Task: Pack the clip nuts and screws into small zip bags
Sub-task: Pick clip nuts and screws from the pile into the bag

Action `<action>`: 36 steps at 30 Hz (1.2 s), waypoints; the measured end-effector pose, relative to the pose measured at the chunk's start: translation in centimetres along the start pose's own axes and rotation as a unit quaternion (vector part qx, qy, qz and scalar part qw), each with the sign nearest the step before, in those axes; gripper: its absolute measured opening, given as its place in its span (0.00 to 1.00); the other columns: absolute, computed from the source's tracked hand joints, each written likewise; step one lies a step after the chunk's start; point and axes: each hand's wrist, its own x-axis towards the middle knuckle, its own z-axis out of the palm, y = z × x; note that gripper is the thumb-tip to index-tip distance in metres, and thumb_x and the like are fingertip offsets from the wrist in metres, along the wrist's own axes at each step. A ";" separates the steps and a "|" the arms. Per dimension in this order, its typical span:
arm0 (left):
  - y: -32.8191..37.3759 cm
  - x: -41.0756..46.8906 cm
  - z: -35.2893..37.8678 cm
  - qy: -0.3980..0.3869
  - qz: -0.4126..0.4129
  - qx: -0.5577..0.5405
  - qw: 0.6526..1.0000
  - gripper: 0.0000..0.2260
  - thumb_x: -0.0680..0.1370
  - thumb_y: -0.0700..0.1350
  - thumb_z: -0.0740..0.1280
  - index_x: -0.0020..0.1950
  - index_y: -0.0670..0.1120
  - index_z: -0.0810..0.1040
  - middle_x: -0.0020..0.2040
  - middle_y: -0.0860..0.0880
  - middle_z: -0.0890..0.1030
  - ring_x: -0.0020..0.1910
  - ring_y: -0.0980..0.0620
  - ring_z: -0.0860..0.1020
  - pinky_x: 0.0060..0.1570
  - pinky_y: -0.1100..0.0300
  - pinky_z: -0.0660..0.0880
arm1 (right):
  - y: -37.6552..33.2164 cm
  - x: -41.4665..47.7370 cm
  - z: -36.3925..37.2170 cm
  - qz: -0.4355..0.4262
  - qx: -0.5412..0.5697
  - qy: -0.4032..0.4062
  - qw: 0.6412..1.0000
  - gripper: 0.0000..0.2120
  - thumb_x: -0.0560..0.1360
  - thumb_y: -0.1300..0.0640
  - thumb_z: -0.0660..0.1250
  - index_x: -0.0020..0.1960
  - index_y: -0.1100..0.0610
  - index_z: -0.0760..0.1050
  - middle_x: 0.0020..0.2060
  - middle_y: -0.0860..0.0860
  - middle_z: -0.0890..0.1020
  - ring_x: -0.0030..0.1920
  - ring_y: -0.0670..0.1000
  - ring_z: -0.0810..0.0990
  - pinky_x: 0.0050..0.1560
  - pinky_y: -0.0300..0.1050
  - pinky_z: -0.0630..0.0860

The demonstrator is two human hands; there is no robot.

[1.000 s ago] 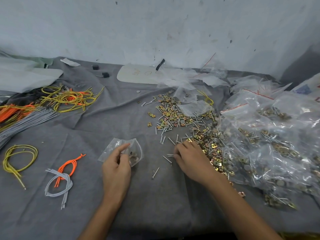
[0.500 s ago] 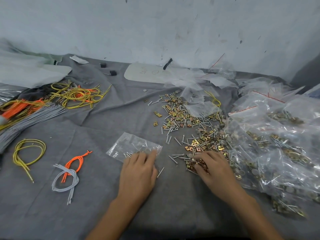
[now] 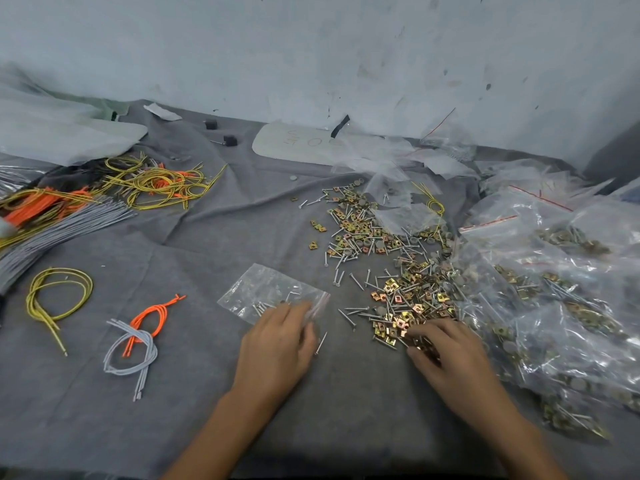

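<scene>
A small clear zip bag point(image 3: 263, 292) lies flat on the grey cloth with a few screws inside. My left hand point(image 3: 277, 344) rests on the bag's near edge, fingers straight and pressing down. One loose screw point(image 3: 321, 342) lies beside that hand. My right hand point(image 3: 446, 355) sits at the near end of a pile of gold clip nuts and silver screws point(image 3: 401, 299), its fingers curled round several clip nuts. A second scatter of nuts and screws point(image 3: 353, 230) lies farther back.
Large clear bags of packed hardware point(image 3: 554, 289) crowd the right side. Empty plastic bags point(image 3: 401, 181) lie at the back by the wall. Yellow, orange and grey cords point(image 3: 145, 181) cover the left, with a small knotted bundle point(image 3: 138, 341) near the front.
The zip bag, held up open in my left hand a second ago, now lies flat under it. My right hand has slid toward me along the pile.
</scene>
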 end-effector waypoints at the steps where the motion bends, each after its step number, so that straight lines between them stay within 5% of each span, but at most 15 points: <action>1: -0.1 0.0 -0.1 0.000 -0.018 -0.010 1.000 0.14 0.73 0.42 0.74 0.59 0.48 0.82 0.44 0.50 0.82 0.45 0.45 0.82 0.36 0.52 0.79 | 0.0 0.0 0.0 0.000 -0.001 0.002 1.000 0.11 0.75 0.53 0.73 0.58 0.49 0.81 0.53 0.45 0.78 0.57 0.51 0.75 0.60 0.50 0.71; 6: -0.6 0.3 0.1 0.000 -0.099 -0.055 0.994 0.17 0.76 0.43 0.70 0.64 0.50 0.81 0.49 0.47 0.85 0.49 0.43 0.82 0.46 0.50 0.79 | -0.6 0.0 0.0 -0.012 0.013 0.034 0.999 0.09 0.75 0.54 0.73 0.55 0.49 0.81 0.50 0.43 0.78 0.53 0.50 0.75 0.55 0.50 0.73; 11: -1.1 1.2 0.1 0.001 -0.195 -0.150 0.969 0.13 0.75 0.44 0.68 0.58 0.56 0.84 0.35 0.58 0.81 0.38 0.56 0.80 0.43 0.57 0.77 | -2.7 2.1 0.6 -0.043 0.019 0.012 0.999 0.08 0.80 0.54 0.67 0.58 0.49 0.81 0.51 0.44 0.80 0.54 0.49 0.75 0.57 0.47 0.71; 14: -1.4 1.5 0.1 0.015 -0.206 -0.178 0.962 0.13 0.75 0.43 0.68 0.56 0.56 0.84 0.34 0.62 0.81 0.37 0.64 0.78 0.40 0.61 0.72 | -3.4 2.9 1.0 -0.031 0.000 -0.008 0.999 0.08 0.81 0.51 0.64 0.58 0.49 0.79 0.53 0.45 0.79 0.56 0.50 0.75 0.58 0.46 0.71; 25: -1.3 2.3 0.2 0.019 -0.245 -0.219 0.944 0.13 0.76 0.43 0.68 0.56 0.55 0.85 0.38 0.55 0.84 0.42 0.54 0.82 0.50 0.53 0.79 | -4.6 4.6 0.6 -0.026 0.007 -0.090 0.996 0.12 0.81 0.48 0.64 0.62 0.51 0.77 0.58 0.48 0.75 0.58 0.51 0.74 0.56 0.45 0.69; 36: -1.5 1.7 0.1 0.040 -0.238 -0.248 0.938 0.11 0.74 0.45 0.68 0.54 0.54 0.85 0.31 0.57 0.79 0.34 0.60 0.77 0.42 0.59 0.73 | -4.9 5.4 1.6 -0.007 0.152 -0.009 0.988 0.09 0.83 0.55 0.61 0.58 0.53 0.80 0.49 0.46 0.81 0.50 0.47 0.78 0.51 0.43 0.72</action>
